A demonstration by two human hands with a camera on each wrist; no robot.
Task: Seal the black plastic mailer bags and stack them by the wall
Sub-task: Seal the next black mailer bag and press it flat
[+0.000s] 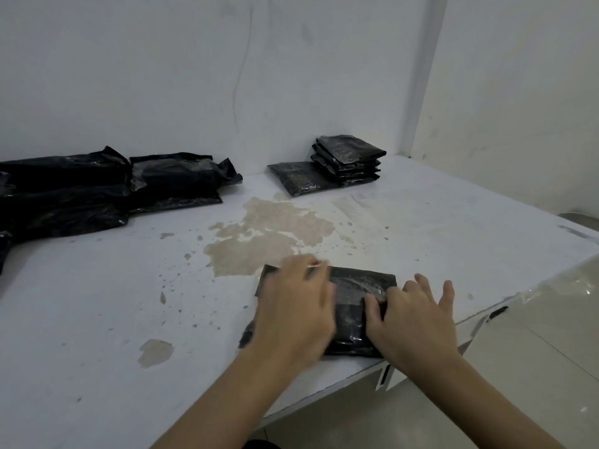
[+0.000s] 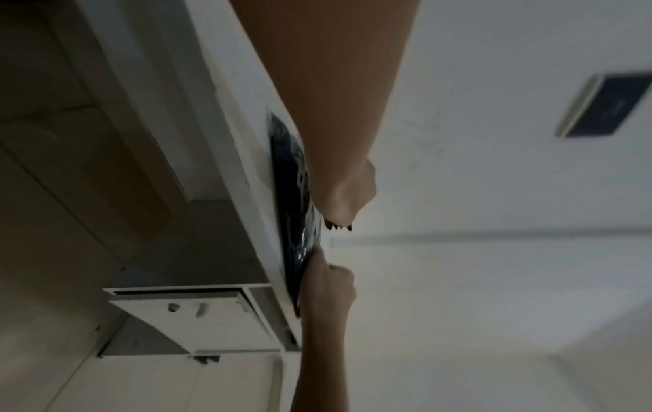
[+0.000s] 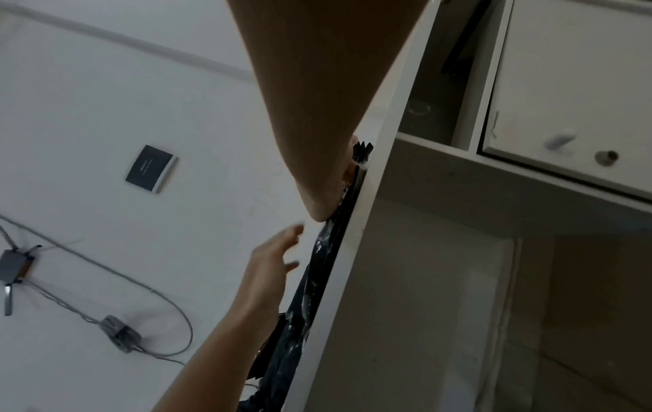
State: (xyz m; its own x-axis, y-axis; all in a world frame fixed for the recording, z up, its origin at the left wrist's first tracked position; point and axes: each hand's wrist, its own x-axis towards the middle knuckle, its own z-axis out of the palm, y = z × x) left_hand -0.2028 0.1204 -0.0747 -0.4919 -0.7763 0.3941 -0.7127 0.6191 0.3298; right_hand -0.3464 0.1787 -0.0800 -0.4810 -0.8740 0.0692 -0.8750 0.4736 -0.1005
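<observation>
A white wall [image 1: 194, 76] rises behind a large white table [image 1: 97, 319], whose top carries a wide tan stain [image 1: 262, 234] near its middle. At the far left of the table, against the wall, lies a loose heap of unsealed black bags [image 1: 81, 189], crumpled and overlapping. Farther right, in the corner by the wall, stands a neat stack of sealed black bags [image 1: 350, 160], with one more flat bag [image 1: 298, 178] lying just beside it on the left. Near the table's front edge lies a black plastic mailer bag [image 1: 356, 306], flat on the surface, with both hands on it. The left hand [image 1: 295, 306] lies across the bag's left part, fingers straight and close together, pressing down; it is blurred. The right hand [image 1: 411, 315] rests on the bag's right part, its outer fingers spread over the edge, its thumb and forefinger curled together on the glossy plastic; whether they pinch it cannot be told. The wrist views show the same bag edge-on beneath both hands.
</observation>
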